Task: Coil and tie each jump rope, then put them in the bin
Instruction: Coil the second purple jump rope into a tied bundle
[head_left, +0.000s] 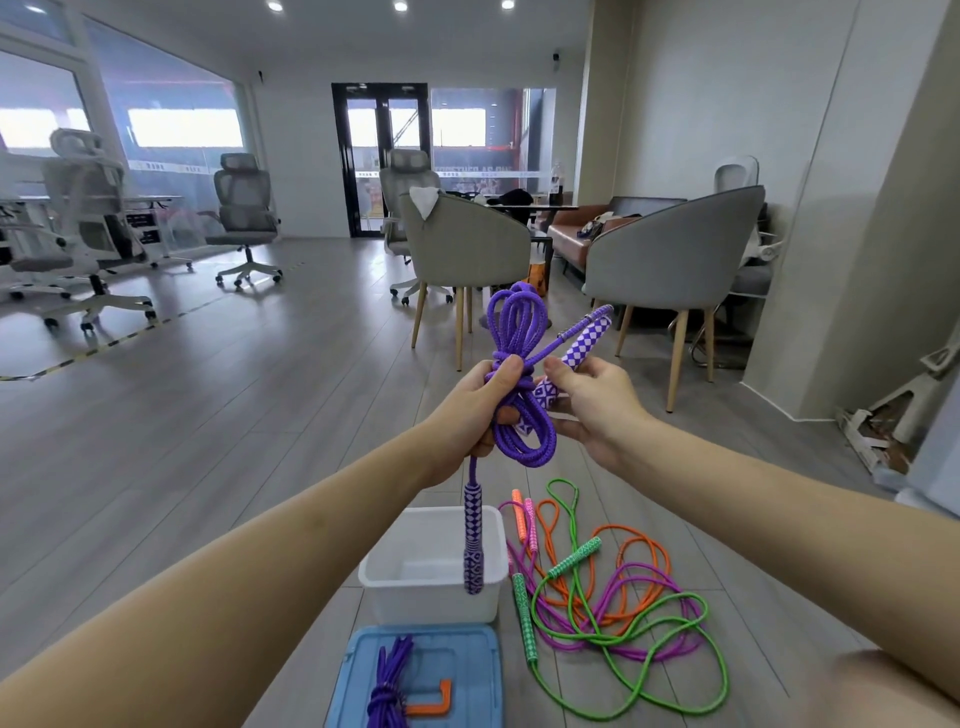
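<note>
A purple jump rope (514, 364) is held up in mid-air above the floor, gathered into a bundle of loops with a knot of wraps around its middle. The loops stand up above the knot and hang in a shorter bunch below it. The left hand (480, 410) is closed around the bundle at the knot, thumb pressed on the wraps. One purple-and-white patterned handle (473, 540) dangles straight down from this hand, in front of the white bin (395, 577); whether it touches the bin cannot be told. The right hand (592, 400) grips the other patterned handle (584, 345), thumb on top and fingers curled beneath, with the handle pointing up and to the right.

The bin sits on the wooden floor (234, 415) below the hands, open and without ropes inside. Just near of it lies a blue lid (467, 675), and on the lid rest a second purple rope bundle (389, 686) and a small orange bracket-shaped piece (434, 699). To the right of the bin, loose ropes lie tangled together on the floor: a green rope (649, 696) with green patterned handles, a magenta rope (639, 592) and an orange rope (636, 551), their cords crossing over one another.

Farther off stand grey armchairs (462, 249) and office chairs (244, 213).
</note>
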